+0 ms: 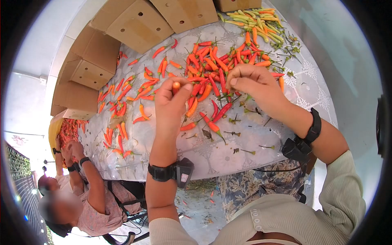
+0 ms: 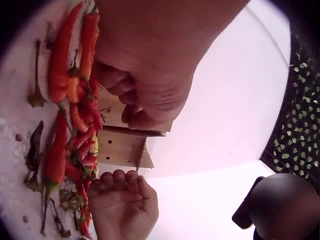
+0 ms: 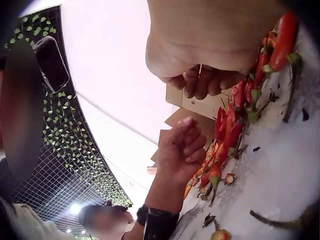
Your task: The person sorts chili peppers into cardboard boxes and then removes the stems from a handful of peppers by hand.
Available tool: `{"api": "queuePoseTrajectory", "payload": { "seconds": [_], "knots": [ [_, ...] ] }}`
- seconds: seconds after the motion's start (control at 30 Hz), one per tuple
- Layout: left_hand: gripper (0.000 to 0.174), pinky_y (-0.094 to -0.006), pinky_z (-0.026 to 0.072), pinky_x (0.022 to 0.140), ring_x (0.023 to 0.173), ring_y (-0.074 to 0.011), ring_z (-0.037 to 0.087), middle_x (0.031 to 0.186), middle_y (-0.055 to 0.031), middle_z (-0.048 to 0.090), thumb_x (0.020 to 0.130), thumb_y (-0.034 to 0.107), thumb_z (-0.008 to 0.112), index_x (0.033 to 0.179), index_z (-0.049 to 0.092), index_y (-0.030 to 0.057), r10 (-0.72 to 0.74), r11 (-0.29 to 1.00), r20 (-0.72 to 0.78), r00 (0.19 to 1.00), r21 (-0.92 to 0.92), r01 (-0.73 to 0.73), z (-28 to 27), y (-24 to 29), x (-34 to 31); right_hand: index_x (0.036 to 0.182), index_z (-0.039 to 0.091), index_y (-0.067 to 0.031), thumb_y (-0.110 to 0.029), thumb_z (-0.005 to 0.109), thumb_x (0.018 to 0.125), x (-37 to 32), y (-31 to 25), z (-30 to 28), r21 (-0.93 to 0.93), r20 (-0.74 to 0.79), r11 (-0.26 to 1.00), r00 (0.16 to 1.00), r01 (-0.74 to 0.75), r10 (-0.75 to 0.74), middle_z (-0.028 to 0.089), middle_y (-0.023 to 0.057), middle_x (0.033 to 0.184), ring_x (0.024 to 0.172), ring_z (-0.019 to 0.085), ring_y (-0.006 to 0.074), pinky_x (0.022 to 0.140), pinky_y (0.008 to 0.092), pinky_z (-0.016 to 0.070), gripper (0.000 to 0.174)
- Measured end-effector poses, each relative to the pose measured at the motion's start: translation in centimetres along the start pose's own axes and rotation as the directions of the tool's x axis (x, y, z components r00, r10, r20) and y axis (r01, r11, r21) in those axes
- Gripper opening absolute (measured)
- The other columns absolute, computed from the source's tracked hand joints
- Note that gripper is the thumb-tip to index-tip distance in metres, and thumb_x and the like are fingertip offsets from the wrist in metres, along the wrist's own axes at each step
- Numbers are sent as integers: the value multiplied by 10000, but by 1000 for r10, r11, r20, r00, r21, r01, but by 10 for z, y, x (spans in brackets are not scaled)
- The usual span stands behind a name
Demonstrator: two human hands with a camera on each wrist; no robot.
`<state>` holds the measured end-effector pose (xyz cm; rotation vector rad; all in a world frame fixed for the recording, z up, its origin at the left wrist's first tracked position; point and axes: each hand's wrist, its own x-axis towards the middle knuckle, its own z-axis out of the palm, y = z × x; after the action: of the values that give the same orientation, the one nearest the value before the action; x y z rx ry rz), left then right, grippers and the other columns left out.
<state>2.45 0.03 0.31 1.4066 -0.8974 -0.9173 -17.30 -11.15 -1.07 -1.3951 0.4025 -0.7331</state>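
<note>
My left hand (image 1: 171, 100) is raised over the near side of the chili pile, its fingers curled round an orange chili pepper (image 1: 176, 86). Only the rounded end of that pepper shows between thumb and forefinger; the rest is hidden in the hand. To the right, my right hand (image 1: 257, 87) hovers at the pile's edge with fingers loosely bent. Nothing shows within this hand in the left wrist view, where its palm (image 2: 120, 212) is visible. Below and between the hands lie red and orange chili peppers (image 1: 206, 90), many with green stems.
Loose stems (image 1: 248, 151) litter the patterned tablecloth (image 1: 228, 163). Yellow-green chilies (image 1: 261, 22) lie in a heap at the far right. Cardboard boxes (image 1: 141, 26) line the far edge. At the left, another person (image 1: 102, 192) sits with hands near a red chili heap (image 1: 68, 132).
</note>
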Motion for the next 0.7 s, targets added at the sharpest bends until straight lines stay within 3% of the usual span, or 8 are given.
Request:
{"api": "queuePoseTrajectory", "payload": {
  "seconds": [0.03, 0.1, 0.2, 0.3, 0.4, 0.5, 0.63, 0.7],
  "knots": [
    [137, -221, 379, 507, 587, -83, 490, 742, -7, 556, 835, 116, 612, 954, 609, 48, 94, 964, -18, 995, 250, -86, 2, -2, -1, 842, 595, -25, -135, 589, 873, -1, 1, 1, -41, 29, 999, 999, 18, -17, 570, -15, 780, 699, 492, 50, 634, 221, 407, 114],
    [186, -264, 420, 538, 635, -116, 529, 696, -18, 546, 784, 176, 688, 923, 643, 62, 276, 695, 20, 961, 686, -214, 13, -7, -4, 833, 593, -19, -112, 605, 863, -4, -2, 1, -137, 59, 991, 998, 2, 6, 572, -15, 776, 704, 501, 54, 635, 222, 412, 98],
    [287, -322, 453, 588, 679, -197, 576, 736, -64, 578, 727, 223, 727, 963, 657, 75, 349, 458, 161, 923, 830, -318, 23, -6, -5, 824, 596, -19, -92, 637, 839, -6, -7, 3, -245, 77, 968, 997, 44, -26, 575, -12, 769, 701, 512, 62, 631, 224, 420, 86],
    [311, -363, 468, 629, 719, -263, 599, 782, -91, 598, 706, 220, 735, 971, 658, 75, 425, 436, 128, 896, 838, -327, 26, -10, -3, 816, 603, -24, -94, 663, 818, -8, -10, 5, -351, 119, 933, 992, 80, -40, 579, -6, 763, 703, 523, 67, 633, 228, 431, 92],
    [307, -364, 475, 628, 729, -255, 608, 803, -99, 596, 705, 212, 734, 969, 658, 75, 456, 426, 105, 884, 846, -320, 24, -17, 0, 834, 608, -31, -102, 671, 809, -9, -8, 7, -408, 149, 910, 989, 78, -17, 581, 3, 762, 705, 532, 70, 639, 233, 439, 99],
    [302, -345, 484, 680, 802, -271, 624, 894, -127, 630, 694, 180, 752, 955, 661, 57, 360, 491, 64, 931, 835, -247, 28, -10, -1, 876, 603, -31, -106, 668, 808, -9, -8, 8, -439, 122, 897, 992, 57, -3, 580, 10, 778, 717, 538, 71, 645, 234, 443, 121],
    [245, -340, 458, 641, 744, -268, 589, 806, -108, 584, 694, 156, 740, 896, 663, 42, 401, 485, 97, 911, 821, -300, 28, -8, -3, 957, 594, -31, -104, 659, 811, -7, -6, 6, -492, 73, 864, 994, 103, -77, 578, 13, 810, 733, 538, 74, 642, 233, 442, 176],
    [216, -329, 442, 622, 704, -249, 564, 761, -96, 550, 689, 140, 734, 865, 662, 37, 428, 492, 112, 897, 803, -335, 27, -7, -3, 970, 600, -16, -108, 667, 787, -6, -3, 5, -492, 33, 860, 990, 133, -134, 579, 52, 823, 711, 553, 115, 640, 266, 460, 216]
  ]
}}
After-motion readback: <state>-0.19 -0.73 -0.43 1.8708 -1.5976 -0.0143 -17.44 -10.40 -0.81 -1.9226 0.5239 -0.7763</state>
